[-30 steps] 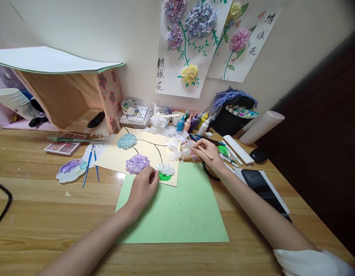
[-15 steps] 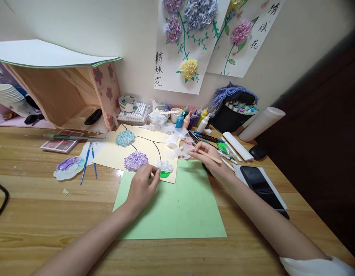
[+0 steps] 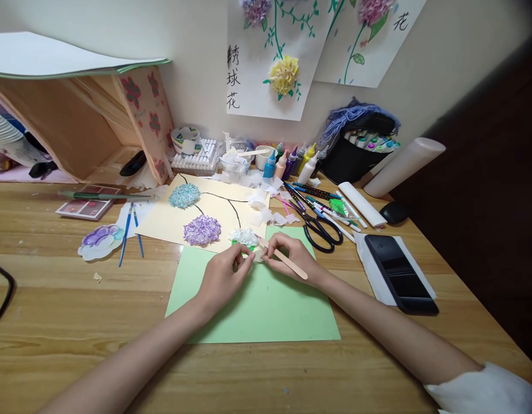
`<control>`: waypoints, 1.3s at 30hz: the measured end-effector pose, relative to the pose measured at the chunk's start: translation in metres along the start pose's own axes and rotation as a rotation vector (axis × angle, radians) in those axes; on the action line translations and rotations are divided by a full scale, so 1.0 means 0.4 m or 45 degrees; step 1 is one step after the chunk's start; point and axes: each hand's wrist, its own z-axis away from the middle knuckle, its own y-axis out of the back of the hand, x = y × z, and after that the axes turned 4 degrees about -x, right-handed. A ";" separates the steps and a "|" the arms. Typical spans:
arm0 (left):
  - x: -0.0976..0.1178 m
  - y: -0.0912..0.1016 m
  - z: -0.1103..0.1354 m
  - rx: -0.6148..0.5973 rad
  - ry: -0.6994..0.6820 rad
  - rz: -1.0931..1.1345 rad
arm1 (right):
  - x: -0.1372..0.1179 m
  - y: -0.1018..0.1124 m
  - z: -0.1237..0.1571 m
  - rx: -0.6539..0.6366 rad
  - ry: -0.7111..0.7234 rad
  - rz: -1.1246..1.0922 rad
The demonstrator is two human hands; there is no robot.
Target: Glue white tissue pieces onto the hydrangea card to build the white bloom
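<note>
Over the lower edge of the cream paper [image 3: 162, 221], my left hand [image 3: 225, 275] is closed in a pinch; what its fingertips hold, if anything, I cannot make out. My right hand [image 3: 291, 257] grips a wooden craft stick [image 3: 294, 268], which slants across the fingers. Its fingertips nearly meet those of the left hand, by a small pale scrap. Just beyond them is a white paper-scrap flower [image 3: 244, 236] with a green patch [image 3: 237, 244], partly hidden. A purple flower [image 3: 202, 230] and a blue one [image 3: 184, 196] stand on the same sheet. Underneath lies green paper [image 3: 257, 316].
Loose white paper scraps [image 3: 259, 198] lie behind the cream sheet. Paint bottles [image 3: 270, 165] stand at the back. To the right are black-handled scissors [image 3: 321, 234], pens and a black phone-like device [image 3: 399, 273]. Paintbrushes [image 3: 126, 236] and a paint-stained palette [image 3: 100, 243] lie left.
My right hand has moved left and nearer with the craft stick, from the paper scraps to my left hand. The left hand has shifted slightly right. The view has tilted down, and the scissors are uncovered.
</note>
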 end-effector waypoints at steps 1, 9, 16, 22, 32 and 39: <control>0.000 -0.001 -0.002 0.002 0.016 0.005 | 0.004 -0.002 0.002 0.033 0.012 -0.001; 0.010 -0.013 -0.022 0.108 0.142 -0.070 | 0.014 0.001 0.032 0.215 0.361 0.008; 0.013 -0.018 -0.028 0.134 0.175 -0.131 | 0.010 -0.004 0.019 0.023 0.450 0.203; 0.021 -0.014 -0.027 0.140 0.207 -0.157 | 0.013 -0.007 0.013 -0.071 0.365 0.274; 0.005 0.018 -0.015 0.035 0.307 -0.777 | 0.012 -0.006 0.004 -0.086 0.187 0.232; 0.006 0.014 -0.013 -0.025 0.278 -0.926 | -0.008 -0.002 -0.038 -0.042 0.082 0.139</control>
